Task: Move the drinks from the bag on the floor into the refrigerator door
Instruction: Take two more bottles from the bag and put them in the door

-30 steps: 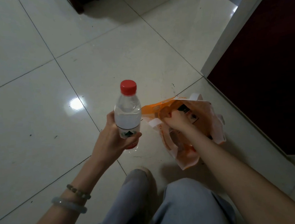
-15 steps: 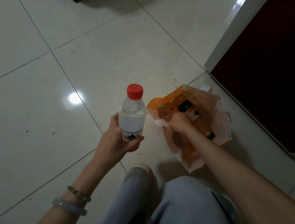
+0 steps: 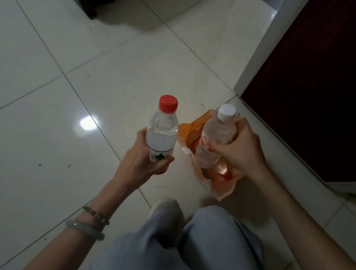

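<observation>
My left hand (image 3: 142, 160) grips a clear water bottle with a red cap (image 3: 162, 131) upright above the floor. My right hand (image 3: 241, 150) holds a second clear bottle with a white cap (image 3: 215, 137) by its upper body, tilted, just above the orange and white bag (image 3: 222, 186). The bag stands open on the floor tiles beneath that bottle. What else lies inside the bag is hidden by the bottle and my hand.
A dark red refrigerator front (image 3: 317, 83) with a white edge (image 3: 271, 41) stands at the right. Glossy white floor tiles (image 3: 60, 129) spread to the left and ahead. My knees (image 3: 188, 242) and one shoe (image 3: 166, 204) are below. A dark furniture leg (image 3: 91, 12) stands at the top.
My right hand was reaching inside the bag; now it has come up out of it holding the white-capped bottle. The left hand keeps the red-capped bottle, raised slightly.
</observation>
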The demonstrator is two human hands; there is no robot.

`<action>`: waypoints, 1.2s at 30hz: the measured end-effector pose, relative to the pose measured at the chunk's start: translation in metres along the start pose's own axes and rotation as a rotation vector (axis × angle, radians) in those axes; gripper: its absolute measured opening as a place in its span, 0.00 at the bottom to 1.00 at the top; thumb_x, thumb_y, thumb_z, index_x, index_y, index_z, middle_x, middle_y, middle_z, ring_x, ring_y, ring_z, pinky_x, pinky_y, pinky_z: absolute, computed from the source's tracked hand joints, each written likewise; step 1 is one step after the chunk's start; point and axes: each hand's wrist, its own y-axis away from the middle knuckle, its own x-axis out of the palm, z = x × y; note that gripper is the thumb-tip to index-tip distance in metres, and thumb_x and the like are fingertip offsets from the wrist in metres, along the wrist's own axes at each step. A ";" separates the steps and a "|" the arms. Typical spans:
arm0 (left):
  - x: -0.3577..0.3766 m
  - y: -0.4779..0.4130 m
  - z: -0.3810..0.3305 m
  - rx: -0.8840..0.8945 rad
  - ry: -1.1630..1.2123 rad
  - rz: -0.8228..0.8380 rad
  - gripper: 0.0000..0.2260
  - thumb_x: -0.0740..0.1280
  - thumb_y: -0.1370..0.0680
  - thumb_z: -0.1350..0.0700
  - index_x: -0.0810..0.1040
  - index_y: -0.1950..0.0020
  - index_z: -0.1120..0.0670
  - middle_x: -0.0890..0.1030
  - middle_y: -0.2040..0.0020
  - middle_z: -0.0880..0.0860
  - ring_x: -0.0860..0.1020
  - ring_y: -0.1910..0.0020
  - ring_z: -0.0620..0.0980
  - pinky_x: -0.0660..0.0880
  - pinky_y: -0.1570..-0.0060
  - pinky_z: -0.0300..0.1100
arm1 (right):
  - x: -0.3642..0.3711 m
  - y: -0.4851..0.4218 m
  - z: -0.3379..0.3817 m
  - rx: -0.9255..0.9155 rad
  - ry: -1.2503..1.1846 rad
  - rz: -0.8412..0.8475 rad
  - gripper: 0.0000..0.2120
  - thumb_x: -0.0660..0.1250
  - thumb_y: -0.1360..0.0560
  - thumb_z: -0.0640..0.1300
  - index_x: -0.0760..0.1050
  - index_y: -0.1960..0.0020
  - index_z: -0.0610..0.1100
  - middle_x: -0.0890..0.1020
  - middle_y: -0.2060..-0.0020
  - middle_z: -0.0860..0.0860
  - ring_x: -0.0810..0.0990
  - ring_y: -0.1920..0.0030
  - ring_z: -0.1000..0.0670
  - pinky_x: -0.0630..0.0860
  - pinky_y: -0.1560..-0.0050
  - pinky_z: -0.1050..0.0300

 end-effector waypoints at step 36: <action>-0.323 0.192 -0.650 0.614 0.242 0.470 0.29 0.78 0.38 0.52 0.65 0.44 0.42 0.78 0.54 0.40 0.78 0.54 0.40 0.78 0.54 0.45 | -0.581 0.393 0.391 0.349 -0.264 -0.729 0.27 0.80 0.43 0.52 0.73 0.48 0.56 0.82 0.55 0.60 0.79 0.55 0.62 0.73 0.59 0.69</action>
